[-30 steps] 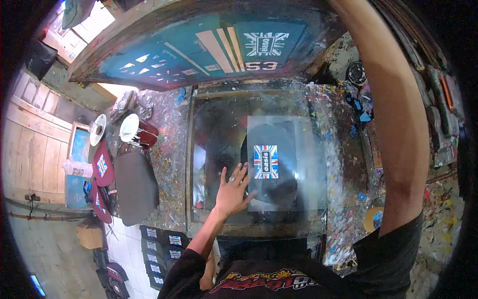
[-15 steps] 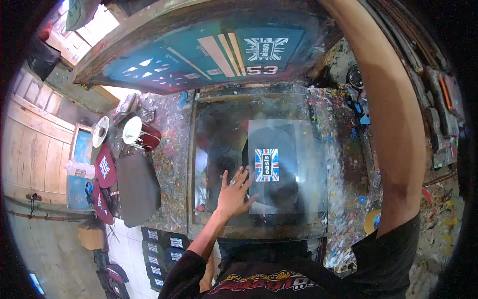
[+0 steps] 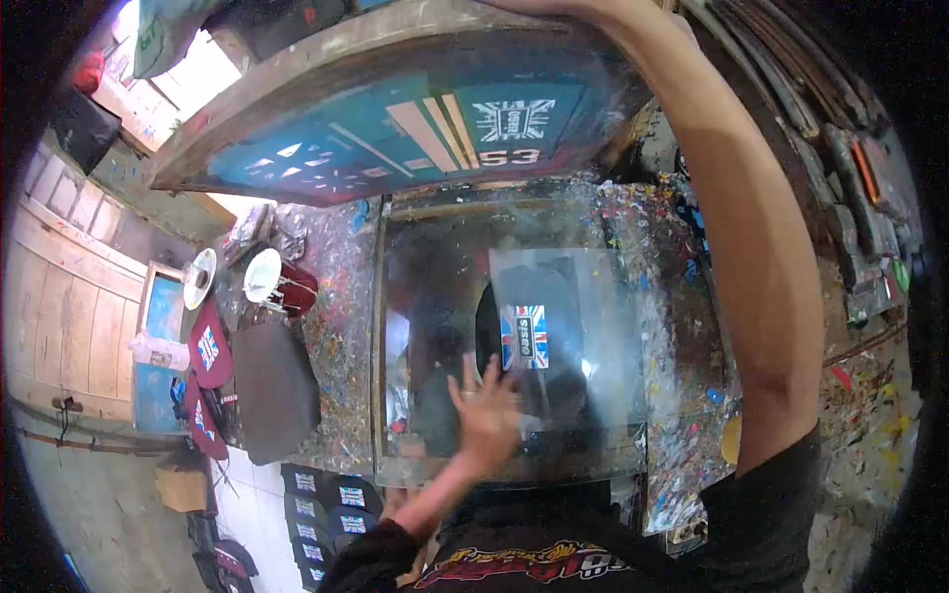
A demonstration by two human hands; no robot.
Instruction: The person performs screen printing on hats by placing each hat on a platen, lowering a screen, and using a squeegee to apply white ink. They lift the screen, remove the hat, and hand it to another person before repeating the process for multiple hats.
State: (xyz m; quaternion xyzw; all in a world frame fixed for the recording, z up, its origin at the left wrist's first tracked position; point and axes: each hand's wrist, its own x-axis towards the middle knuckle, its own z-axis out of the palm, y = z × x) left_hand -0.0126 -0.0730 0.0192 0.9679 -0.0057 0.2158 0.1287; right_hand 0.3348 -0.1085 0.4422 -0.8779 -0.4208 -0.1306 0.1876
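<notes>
My left hand (image 3: 488, 420), blurred by motion, has its fingers spread over the lower left part of a clear plastic sheet (image 3: 608, 287). Whether it touches the sheet cannot be made out. Under the sheet lies a dark, rounded fabric piece (image 3: 484, 326), with a blue, red and white flag print (image 3: 524, 337) showing at its middle. My right arm reaches up along the right side to the top edge of a tilted printing screen (image 3: 356, 124). The right hand is mostly cut off at the upper edge, and its fingers cannot be seen.
A glass-topped, paint-spattered table (image 3: 346, 395) carries a dark red paint pot (image 3: 295, 289), a grey board (image 3: 275, 395) and maroon caps (image 3: 210, 346) on the left. Printed black pieces (image 3: 351, 522) lie lower left. Long wooden pieces (image 3: 761, 74) stand upper right.
My left hand has moved down and right from beside the print. The printing screen has shifted slightly in view, and my right arm reaches farther left at the top.
</notes>
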